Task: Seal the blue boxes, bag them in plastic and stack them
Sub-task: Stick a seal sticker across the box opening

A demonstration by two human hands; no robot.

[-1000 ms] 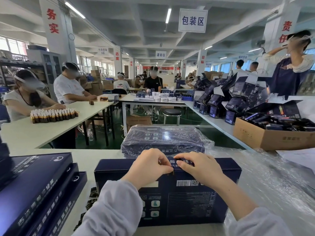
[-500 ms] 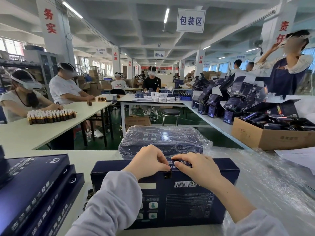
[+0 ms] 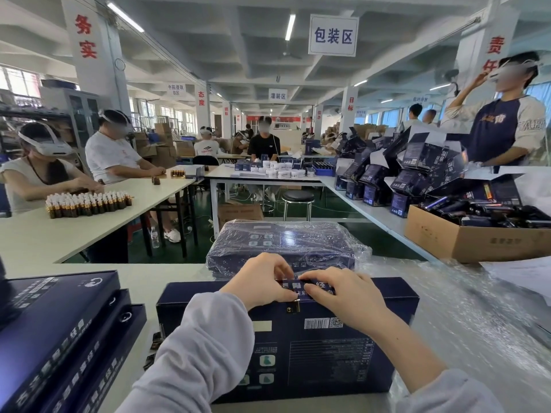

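Navy-blue card fills the near edge of the white table [image 3: 104, 272], where a blue box [image 3: 298, 353] lies flat in front of a worker in grey sleeves. Both hands meet at the box's far edge: the left hand [image 3: 262, 281] and the right hand [image 3: 343, 296] each have curled fingertips and a thumb closed on a printed seal strip [image 3: 310, 286], just above a small brass clasp [image 3: 293, 307]. The step appears to be the sealing. To do it well, the strip should sit centred over the clasp and square to the lid's edge, then be smoothed outward from the middle with both thumbs so that no crease or lifted corner is left. The box itself needs to stay flat and unmoved while pressure goes on. Touching its far side stands a bagged box [image 3: 286, 242], already wrapped in clear film. Loose plastic sheeting [image 3: 477, 323] covers the table's right side, near enough for the bagging to come. Unsealed boxes [image 3: 53, 332] overlap at the near left corner.
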